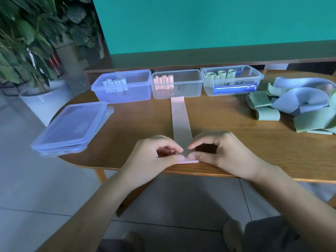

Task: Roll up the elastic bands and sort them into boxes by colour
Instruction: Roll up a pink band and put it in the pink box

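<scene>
On the wooden table [236,146], both hands, left hand [154,153] and right hand [220,151], pinch the pink band [181,120]'s near end; its length runs away toward the middle box [189,91].

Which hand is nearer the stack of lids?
Left. The left hand pinches the pink band's near end, with the stack of lids off to its left; the right hand pinches farther right.
</scene>
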Motion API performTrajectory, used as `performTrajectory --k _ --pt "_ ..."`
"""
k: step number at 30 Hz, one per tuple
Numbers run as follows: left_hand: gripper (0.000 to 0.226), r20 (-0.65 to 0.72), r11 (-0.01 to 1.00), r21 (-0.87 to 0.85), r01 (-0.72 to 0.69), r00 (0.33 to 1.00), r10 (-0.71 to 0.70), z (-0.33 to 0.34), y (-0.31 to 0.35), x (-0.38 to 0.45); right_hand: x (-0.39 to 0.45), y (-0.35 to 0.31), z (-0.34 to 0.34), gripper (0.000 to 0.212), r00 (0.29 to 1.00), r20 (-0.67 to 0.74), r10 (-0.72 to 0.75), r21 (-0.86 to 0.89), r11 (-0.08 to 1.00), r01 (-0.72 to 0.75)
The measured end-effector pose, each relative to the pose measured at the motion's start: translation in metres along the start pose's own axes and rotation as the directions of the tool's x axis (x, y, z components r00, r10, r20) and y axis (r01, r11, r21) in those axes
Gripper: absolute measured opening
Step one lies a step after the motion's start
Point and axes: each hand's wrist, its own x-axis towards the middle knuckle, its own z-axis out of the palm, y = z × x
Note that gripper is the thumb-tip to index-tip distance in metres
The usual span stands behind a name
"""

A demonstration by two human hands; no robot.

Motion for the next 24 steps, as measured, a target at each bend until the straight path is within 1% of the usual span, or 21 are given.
performTrajectory --k 3,6,9,13,16,19,24 --pt "0.011 0.032 0.991 0.128 -0.033 0.999 0.029 -0.001 -0.0004 -0.0016 -0.0017 0.0002 -0.0026 0.021 0.998 0.067 -0.001 0.041 0.999 -0.002" --pt "0.006 0.045 0.982 0.184 -0.048 0.998 0.04 0.0003 -0.0015 -0.0003 -0.0003 0.002 -0.0036 0.017 0.991 0.132 -0.025 0.044 0.999 0.019" --pt "0.006 0.034 0.975 0.214 -0.064 0.998 0.058 0.002 -0.001 0.0002 -0.0001 0.0029 -0.0037 0.016 0.988 0.148 -0.042 0.044 0.998 0.036" --pt "0.011 0.028 0.965 0.252 -0.072 0.997 0.067 0.0032 -0.0022 0.0004 -0.0009 0.0043 -0.0027 0.013 0.991 0.129 -0.039 0.06 0.998 0.031" --pt "0.014 0.026 0.958 0.279 -0.06 0.998 0.055 0.0038 -0.0028 0.0014 -0.0012 0.0044 -0.0019 0.01 0.993 0.115 0.028 0.066 0.997 -0.035" --pt "0.017 0.021 0.964 0.264 -0.024 1.0 0.019 0.0042 -0.001 0.0026 0.0 0.0043 -0.0015 0.009 0.988 0.112 0.107 0.039 0.993 -0.112" --pt "0.008 0.038 0.97 0.242 0.024 0.999 -0.035 0.0052 0.0021 0.0049 0.0033 0.002 -0.0004 0.01 0.973 0.118 0.199 0.006 0.979 -0.202"
